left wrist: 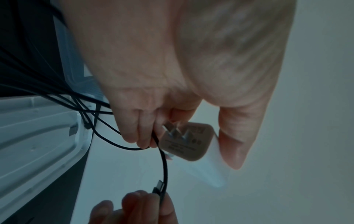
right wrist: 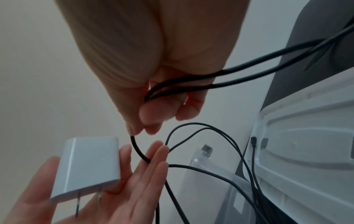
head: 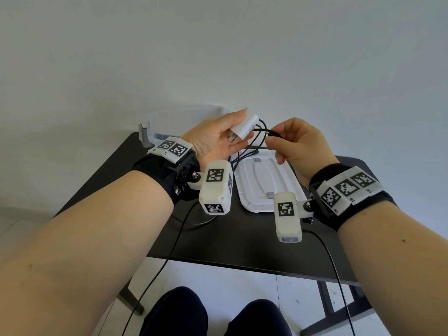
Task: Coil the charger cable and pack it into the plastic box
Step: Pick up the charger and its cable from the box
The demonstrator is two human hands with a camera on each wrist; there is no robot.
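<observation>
My left hand (head: 230,134) holds the white charger plug (head: 245,127) between thumb and fingers above the table, prongs towards the palm. The plug (left wrist: 188,142) and its prongs show close up in the left wrist view, and the plug (right wrist: 88,165) again in the right wrist view. The black cable (head: 260,132) runs between my left fingers (right wrist: 151,156); several loose loops hang onto the lid. My right hand (head: 278,141) pinches the cable (right wrist: 137,149) near its connector end (left wrist: 159,187), just right of the plug. The clear plastic box (head: 184,117) stands open behind my left hand.
The box's white lid (head: 264,183) lies flat on the black table (head: 242,238) under my hands; the lid (right wrist: 306,151) sits beside the box (right wrist: 210,181). A pale wall rises behind the table. Thin wires trail from the wrist cameras over the front edge.
</observation>
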